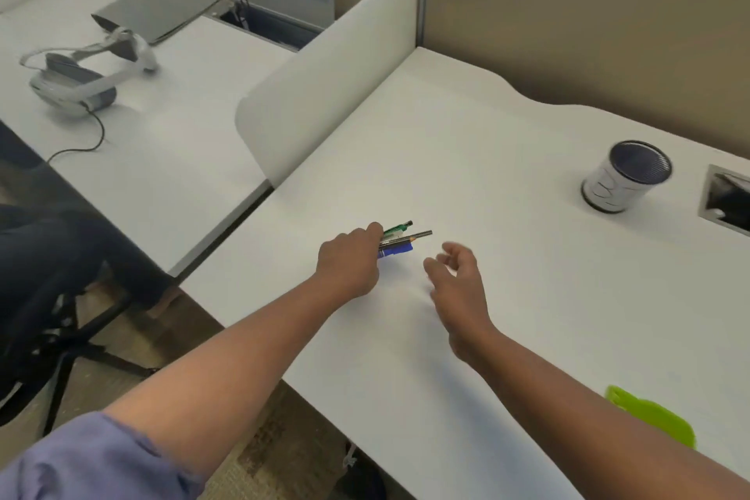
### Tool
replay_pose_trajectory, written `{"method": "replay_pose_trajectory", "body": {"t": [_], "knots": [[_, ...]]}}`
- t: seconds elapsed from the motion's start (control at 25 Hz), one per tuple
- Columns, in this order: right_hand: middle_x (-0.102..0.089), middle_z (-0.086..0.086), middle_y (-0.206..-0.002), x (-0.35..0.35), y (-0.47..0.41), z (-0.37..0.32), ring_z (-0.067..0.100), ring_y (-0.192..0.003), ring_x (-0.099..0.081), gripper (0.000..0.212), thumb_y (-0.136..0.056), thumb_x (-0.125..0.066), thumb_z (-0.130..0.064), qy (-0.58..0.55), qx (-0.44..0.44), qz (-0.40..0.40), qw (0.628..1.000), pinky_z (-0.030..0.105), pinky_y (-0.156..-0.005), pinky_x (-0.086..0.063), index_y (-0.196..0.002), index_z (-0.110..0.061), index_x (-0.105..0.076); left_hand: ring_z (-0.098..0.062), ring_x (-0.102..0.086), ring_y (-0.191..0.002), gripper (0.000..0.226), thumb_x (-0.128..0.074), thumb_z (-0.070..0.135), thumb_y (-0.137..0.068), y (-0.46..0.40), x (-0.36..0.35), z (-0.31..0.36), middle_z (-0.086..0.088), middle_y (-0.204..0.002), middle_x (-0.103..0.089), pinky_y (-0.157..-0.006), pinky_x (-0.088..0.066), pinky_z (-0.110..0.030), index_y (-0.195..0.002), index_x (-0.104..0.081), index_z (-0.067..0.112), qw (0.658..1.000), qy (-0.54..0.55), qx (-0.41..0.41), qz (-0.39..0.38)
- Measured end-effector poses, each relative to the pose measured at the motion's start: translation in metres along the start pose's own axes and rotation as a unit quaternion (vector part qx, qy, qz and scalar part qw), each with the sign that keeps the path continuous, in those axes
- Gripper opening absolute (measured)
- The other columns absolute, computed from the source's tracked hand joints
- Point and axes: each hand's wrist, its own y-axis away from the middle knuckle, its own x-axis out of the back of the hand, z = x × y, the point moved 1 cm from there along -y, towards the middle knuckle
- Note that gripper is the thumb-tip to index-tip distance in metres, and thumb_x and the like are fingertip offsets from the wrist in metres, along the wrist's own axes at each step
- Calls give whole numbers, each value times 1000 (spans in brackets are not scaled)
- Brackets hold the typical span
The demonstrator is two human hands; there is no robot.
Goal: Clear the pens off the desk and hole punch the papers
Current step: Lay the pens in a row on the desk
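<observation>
- A bundle of pens (399, 240) is being gripped in the left hand (351, 262), fist closed around the barrels, tips pointing toward 2 o'clock just above the white desk (466, 158).
- The right hand (456, 280) is being held beside the bundle at its 4 o'clock, fingers loosely spread and empty, clear of the pens.
- A mesh pen cup (625, 177) is being shown upright at 2 o'clock from the hands, well apart from them.
- A green object (649, 416) is being partly covered by the right forearm at the desk's near edge, at 5 o'clock; its kind cannot be told.
</observation>
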Motion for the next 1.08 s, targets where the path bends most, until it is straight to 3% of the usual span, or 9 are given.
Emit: {"method": "replay_pose_trajectory", "body": {"t": [0.08,0.16,0.28,0.4,0.52,0.72,0.88,1.08], "knots": [[-38,-8,-152,-18,-26,-6,13,-131,-45,58,-95,-57,-18,145,153,-9,978,35,-110,-41,-148,-31,-37,-28,-48,-83,35,-49,7,-88,-19,-3,-18,-6,-107,-59,-69,-37,-37,-121,-43,17,999,-43,7,12],[-26,-3,-162,-37,-56,-11,16,-146,-28,66,-95,-56,-18,295,266,-44,917,34,-117,-29,-155,-27,-30,-29,-54,-92,37,-52,9,-89,-35,-7,-34,-6,-112,-57,-71,-35,-38,-124,-43,17,997,-72,15,33],[-20,-2,-166,-62,-94,-14,22,-151,-18,60,-99,-53,-28,455,316,-101,826,43,-112,-29,-155,-29,-31,-31,-53,-105,40,-54,11,-90,-51,-12,-50,-6,-121,-51,-73,-34,-39,-128,-42,18,995,-86,22,50],[-35,-4,-159,-73,-116,-13,25,-146,-29,50,-99,-37,-36,535,340,-145,760,49,-106,-39,-149,-30,-41,-30,-52,-105,40,-57,12,-87,-57,-14,-58,-5,-121,-50,-72,-35,-38,-125,-44,18,996,-73,16,47],[-41,-6,-154,-67,-124,-7,23,-142,-35,58,-94,-20,-43,562,352,-162,731,49,-104,-38,-146,-32,-43,-29,-49,-106,41,-58,19,-85,-54,-16,-65,-3,-122,-48,-72,-34,-37,-124,-46,20,998,-47,-3,32],[-13,-3,-168,-58,-125,1,25,-153,-10,58,-100,-27,-37,601,346,-195,693,46,-116,-20,-158,-31,-21,-28,-48,-123,67,-45,51,-84,-36,-34,-83,0,-141,-48,-93,-44,-40,-144,-43,20,993,0,-78,88],[1,-4,-170,-52,-120,6,20,-155,5,62,-102,-31,-44,603,347,-219,684,43,-120,-8,-160,-34,-10,-27,-21,-151,95,-30,81,-87,-22,-49,-90,-1,-167,-22,-119,-26,-43,-160,-18,21,993,-20,-96,62],[1,-6,-170,-49,-117,10,17,-155,6,66,-101,-28,-57,592,362,-211,689,41,-122,-7,-160,-32,-10,-23,-9,-156,97,-25,82,-88,-20,-53,-94,1,-170,-10,-124,-15,-40,-162,-8,21,992,9,-115,57]]}}
